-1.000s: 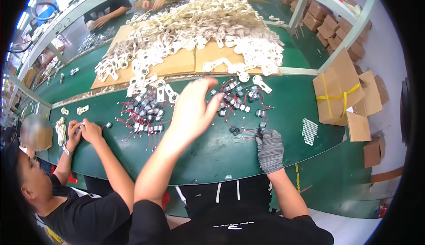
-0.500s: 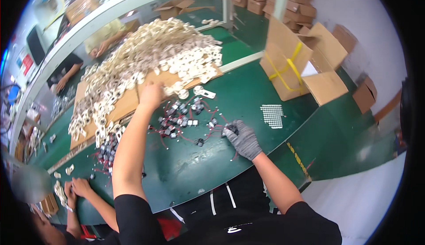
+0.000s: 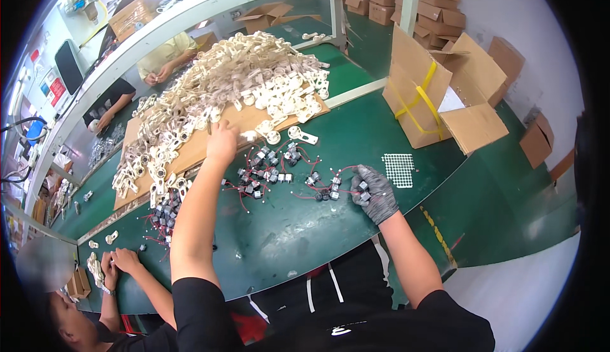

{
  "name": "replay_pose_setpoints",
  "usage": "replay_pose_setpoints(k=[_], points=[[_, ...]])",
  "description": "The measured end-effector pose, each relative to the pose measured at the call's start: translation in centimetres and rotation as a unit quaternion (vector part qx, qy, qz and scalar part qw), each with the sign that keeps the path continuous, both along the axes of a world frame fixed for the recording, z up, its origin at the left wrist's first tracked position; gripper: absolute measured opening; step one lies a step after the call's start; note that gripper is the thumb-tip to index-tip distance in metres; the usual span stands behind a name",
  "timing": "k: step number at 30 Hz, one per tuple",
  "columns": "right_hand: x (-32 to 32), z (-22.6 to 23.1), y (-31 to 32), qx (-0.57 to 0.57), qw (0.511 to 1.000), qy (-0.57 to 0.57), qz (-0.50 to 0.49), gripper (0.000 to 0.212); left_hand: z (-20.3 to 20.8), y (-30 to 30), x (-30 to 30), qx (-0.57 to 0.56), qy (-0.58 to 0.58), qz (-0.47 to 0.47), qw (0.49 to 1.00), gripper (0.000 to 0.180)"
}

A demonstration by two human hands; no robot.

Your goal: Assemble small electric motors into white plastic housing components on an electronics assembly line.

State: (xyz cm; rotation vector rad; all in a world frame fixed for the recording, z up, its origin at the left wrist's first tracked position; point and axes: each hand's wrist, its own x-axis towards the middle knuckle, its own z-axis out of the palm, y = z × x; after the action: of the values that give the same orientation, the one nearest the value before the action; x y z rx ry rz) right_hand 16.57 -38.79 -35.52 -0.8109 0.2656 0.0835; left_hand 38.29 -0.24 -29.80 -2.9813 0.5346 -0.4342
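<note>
While the bare left hand [image 3: 222, 141] is held over the cardboard sheet [image 3: 248, 118] before a heap of white plastic parts [image 3: 254, 66], it cannot be told whether its fingers are apart or together. A small black-and-silver component [image 3: 363, 187] with red wire is gripped in the curled fingers of the gray-gloved right hand [image 3: 379, 199], above the green table [image 3: 273, 231]. Similar wired components [image 3: 259, 175] are scattered between both hands; a white gridded sheet [image 3: 399, 170] is laid near the right hand.

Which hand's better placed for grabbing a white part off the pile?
Left, likely: the bare left hand is at the cardboard beside the pile; the gloved right hand is farther off, apparently holding a wired component.
</note>
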Motion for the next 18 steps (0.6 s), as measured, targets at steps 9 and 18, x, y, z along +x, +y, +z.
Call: replay_pose_setpoints(k=[9,18], points=[[-0.4,-1.3,-1.4,0.156,0.987,0.03,0.031,0.032,5.3,-0.2,-8.4,-0.348,-0.094,0.074,0.93,0.024],[1.9,2.2,-4.5,0.046,0.993,-0.063,0.086,0.022,1.5,-4.1,-24.7,-0.231,-0.173,0.088,0.953,0.017]])
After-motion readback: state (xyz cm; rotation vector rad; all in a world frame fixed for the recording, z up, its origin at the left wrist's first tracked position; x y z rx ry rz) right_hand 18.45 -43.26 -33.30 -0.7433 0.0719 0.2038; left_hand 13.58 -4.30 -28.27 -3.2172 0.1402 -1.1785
